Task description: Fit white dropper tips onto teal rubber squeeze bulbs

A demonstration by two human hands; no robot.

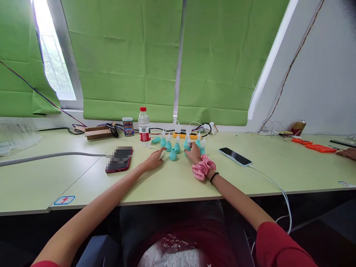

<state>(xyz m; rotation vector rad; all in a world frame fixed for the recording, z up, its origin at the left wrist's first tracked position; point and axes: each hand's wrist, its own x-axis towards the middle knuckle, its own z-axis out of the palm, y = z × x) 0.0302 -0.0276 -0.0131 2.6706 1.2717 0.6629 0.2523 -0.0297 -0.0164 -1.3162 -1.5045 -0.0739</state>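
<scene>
Several small teal squeeze bulbs with clear pointed nozzles stand grouped on the table in front of me. My right hand (194, 152), with a pink scrunchie (204, 167) at the wrist, has its fingers closed around one teal bulb with a nozzle (187, 151). My left hand (154, 159) rests on the table left of the group, index finger stretched toward a nozzled bulb (168, 146). A small pale bit shows by its fingers, too small to name. Between my hands stands a teal bulb without a nozzle (172, 155). Another teal bulb (156, 139) lies on its side behind.
A water bottle (144, 128) and a can (128, 127) stand at the back left, beside an open cardboard box (101, 132). Phones lie left (119, 159) and right (235, 156), with cables. Orange pieces (319, 148) and another person's hand (347, 153) are far right.
</scene>
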